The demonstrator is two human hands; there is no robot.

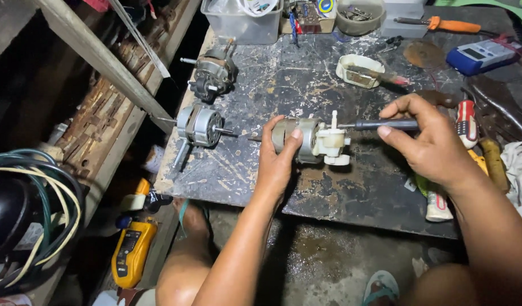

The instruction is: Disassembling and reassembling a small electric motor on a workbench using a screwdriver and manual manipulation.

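Over the near middle of the worn black table (329, 192), my left hand (277, 161) has the fan motor (306, 140) gripped from below, fingers wrapped round its metal body and thumb pressed on the front. It sits just above the tabletop, lying sideways: its long axis runs left to right across my view, the thin shaft pointing left and the white plastic gearbox end pointing right, with a small white peg sticking straight up from that end.

My right hand (425, 141) comes in from the right, fingers closed narrow round the dark handle of a screwdriver (380, 124). That tool lies nearly level, in line with the motor, its tip pointing left and meeting the white gearbox near the peg.

Further left on the table, 2 more motors: 1 silver motor (200, 126) near the table's left edge, shaft pointing right toward the one I hold, and another grey motor (214, 72) behind it.

Behind my hands sits a white tub (360, 71); far right, a blue meter (480, 55) and an orange-handled tool (442, 24). A red-and-white screwdriver (466, 122) lies just behind my right hand. Down on the floor to the left, a yellow meter (132, 252).
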